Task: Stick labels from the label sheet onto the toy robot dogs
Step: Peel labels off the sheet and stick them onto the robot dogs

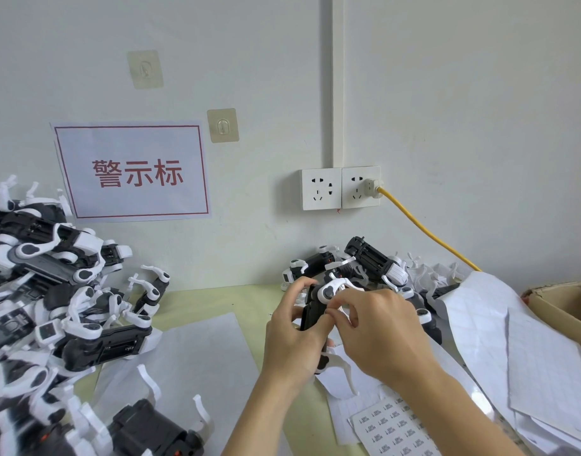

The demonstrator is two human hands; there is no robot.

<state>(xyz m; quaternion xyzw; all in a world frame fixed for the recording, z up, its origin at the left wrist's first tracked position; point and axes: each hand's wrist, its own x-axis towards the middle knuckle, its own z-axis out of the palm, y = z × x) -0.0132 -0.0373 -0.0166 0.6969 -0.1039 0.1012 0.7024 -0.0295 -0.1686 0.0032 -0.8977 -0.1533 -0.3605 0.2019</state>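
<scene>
Above the worktop (249, 302), mid-scene, the left hand (290, 340) holds one toy robot dog (318, 311) in a firm grip, steadying it so the right hand (386, 337) can pinch-press at its body, probably seating a label. The label sheet (392, 426) lies near right, within easy reach.

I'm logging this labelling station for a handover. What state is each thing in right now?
Left hand: grips the held toy dog.
Right hand: fingertips pinched against that dog.
Held toy dog: lifted off the table.
Label sheet: flat, labels remaining.
Left pile of dogs: heaped.
Right socket: plug inserted.
Left socket: unused.
</scene>
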